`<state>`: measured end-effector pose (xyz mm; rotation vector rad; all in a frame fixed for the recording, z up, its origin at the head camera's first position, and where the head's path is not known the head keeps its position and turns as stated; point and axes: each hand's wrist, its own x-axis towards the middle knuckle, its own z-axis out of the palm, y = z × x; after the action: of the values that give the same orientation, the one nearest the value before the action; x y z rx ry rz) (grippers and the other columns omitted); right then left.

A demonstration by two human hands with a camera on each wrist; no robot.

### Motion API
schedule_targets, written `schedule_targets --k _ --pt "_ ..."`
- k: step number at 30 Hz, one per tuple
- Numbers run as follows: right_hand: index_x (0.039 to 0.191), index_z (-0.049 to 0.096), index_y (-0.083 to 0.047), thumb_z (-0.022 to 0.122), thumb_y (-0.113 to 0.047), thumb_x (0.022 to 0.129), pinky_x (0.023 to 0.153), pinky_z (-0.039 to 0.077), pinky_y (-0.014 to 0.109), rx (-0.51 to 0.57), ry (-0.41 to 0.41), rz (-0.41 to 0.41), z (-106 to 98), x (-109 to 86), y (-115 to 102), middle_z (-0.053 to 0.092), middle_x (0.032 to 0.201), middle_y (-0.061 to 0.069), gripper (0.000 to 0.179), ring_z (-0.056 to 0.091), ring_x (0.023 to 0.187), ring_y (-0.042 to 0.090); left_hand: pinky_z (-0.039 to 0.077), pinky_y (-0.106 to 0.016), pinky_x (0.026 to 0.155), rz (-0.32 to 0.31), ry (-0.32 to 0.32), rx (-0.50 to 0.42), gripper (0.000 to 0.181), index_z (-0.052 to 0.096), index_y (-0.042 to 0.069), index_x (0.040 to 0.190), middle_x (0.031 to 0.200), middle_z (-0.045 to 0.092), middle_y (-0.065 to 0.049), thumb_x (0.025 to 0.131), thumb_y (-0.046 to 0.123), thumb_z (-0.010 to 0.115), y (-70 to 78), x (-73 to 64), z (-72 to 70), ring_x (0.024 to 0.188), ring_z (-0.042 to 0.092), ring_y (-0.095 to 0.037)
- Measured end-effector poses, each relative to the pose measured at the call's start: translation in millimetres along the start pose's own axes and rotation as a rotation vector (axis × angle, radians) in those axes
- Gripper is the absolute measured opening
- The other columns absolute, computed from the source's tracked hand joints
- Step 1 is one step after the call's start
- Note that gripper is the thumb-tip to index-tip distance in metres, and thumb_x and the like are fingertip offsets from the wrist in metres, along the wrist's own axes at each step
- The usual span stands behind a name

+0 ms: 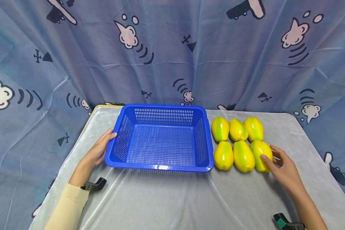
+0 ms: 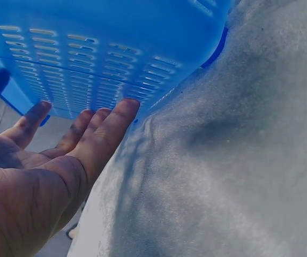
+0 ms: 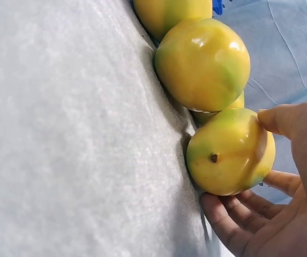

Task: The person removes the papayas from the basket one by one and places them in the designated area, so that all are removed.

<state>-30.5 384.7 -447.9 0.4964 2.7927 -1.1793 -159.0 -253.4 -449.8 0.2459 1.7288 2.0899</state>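
A blue plastic basket (image 1: 161,167) with slotted walls sits on the table, nothing inside it. My left hand (image 1: 101,147) holds its left side: the thumb is at the rim, and the extended fingers (image 2: 107,134) lie along the outer wall. Right of the basket, glossy yellow-green papayas stand in two rows of three. My right hand (image 1: 284,169) grips the front-right papaya (image 1: 260,152), thumb on its near side and fingers around its right. In the right wrist view this papaya (image 3: 223,155) shows a dark stem spot and rests at the cloth.
Close beside the held fruit is the front-middle papaya (image 1: 243,156); the front-left papaya (image 1: 223,156) sits by the basket's right rim. A grey cloth (image 1: 166,201) covers the table. Behind it hangs a blue patterned curtain (image 1: 161,64).
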Motion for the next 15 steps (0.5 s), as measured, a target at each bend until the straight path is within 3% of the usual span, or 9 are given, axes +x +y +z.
schedule_targets --k 15 --pt "0.169 0.013 -0.004 0.048 -0.052 0.110 0.105 0.045 0.075 -0.006 -0.015 -0.031 -2.1 -0.7 5.1 0.029 0.165 0.039 0.083 0.039 0.141 0.059 0.064 -0.031 0.083 -0.008 -0.002 -0.004 0.036 0.040 0.022 0.149 0.116 0.071 0.004 0.114 0.025 0.039 0.9 -1.0 -0.4 0.099 0.073 -0.013"
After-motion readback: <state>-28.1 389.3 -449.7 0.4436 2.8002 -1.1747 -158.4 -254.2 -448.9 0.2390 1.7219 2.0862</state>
